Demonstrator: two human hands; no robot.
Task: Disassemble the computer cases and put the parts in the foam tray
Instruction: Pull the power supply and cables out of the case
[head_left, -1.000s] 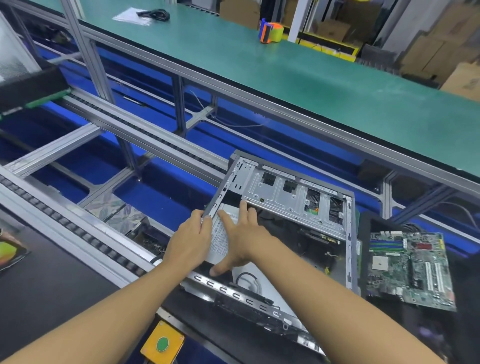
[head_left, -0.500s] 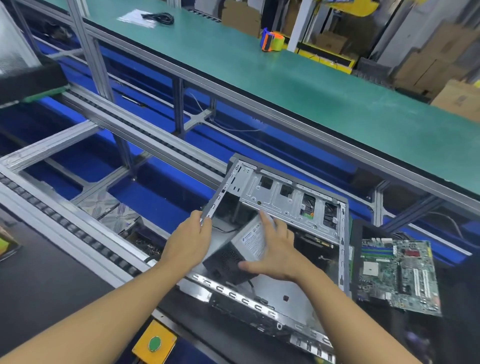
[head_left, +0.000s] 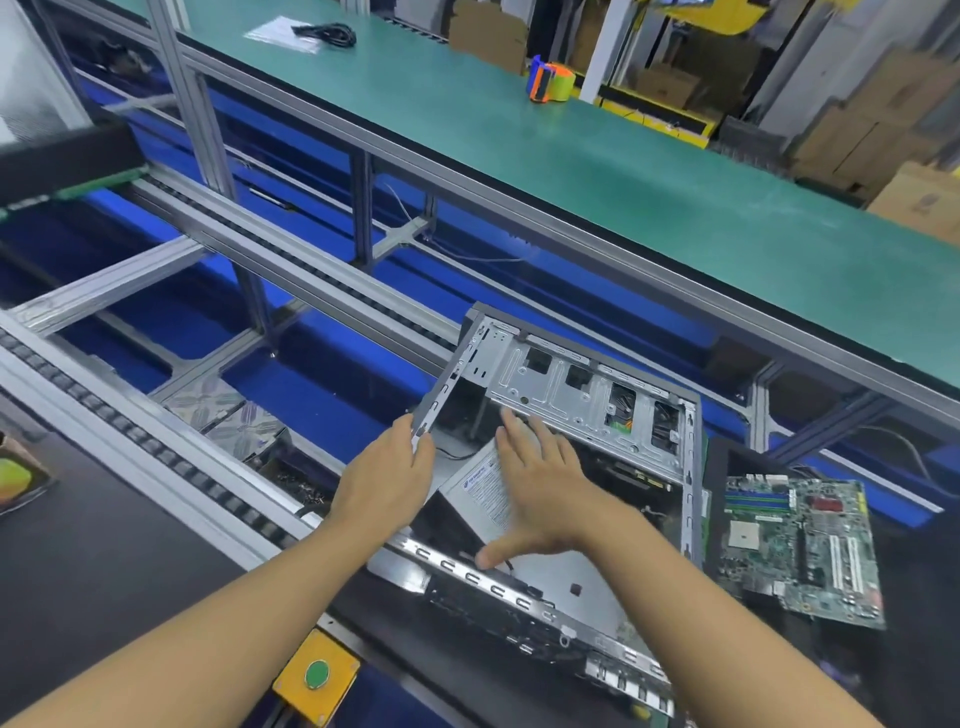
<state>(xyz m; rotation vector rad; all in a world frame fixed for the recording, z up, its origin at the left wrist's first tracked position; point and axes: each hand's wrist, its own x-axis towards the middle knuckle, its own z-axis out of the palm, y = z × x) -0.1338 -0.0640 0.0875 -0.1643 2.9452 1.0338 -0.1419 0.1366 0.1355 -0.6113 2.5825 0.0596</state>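
In the head view, the computer case (head_left: 571, 395) is lying open on the black surface (head_left: 104, 545), just in front of the person. A grey power box (head_left: 480, 493) is sitting tilted inside its left part, with one corner raised. So the step in hand, as I judge it, is taking this power box out of the case.

The left hand (head_left: 384, 483) is reaching forward and pinching the thin metal edge of the case between the thumb and the curled fingers, and in this way it is steadying the frame. The right hand (head_left: 545, 499) is lying flat on top of the power box. Its fingers (head_left: 519, 431) are straight and a little spread, the thumb is pointing out to the left, and it is gripping nothing.

A green circuit board (head_left: 800, 545) is already lying out of the case, to its right, on a dark tray (head_left: 727, 452); I cannot tell surely if this is the foam tray.

The next move is probably calling for the right hand to close around the box and lift it clear of the frame. Dark cables are showing beside the box, and they may be holding it.
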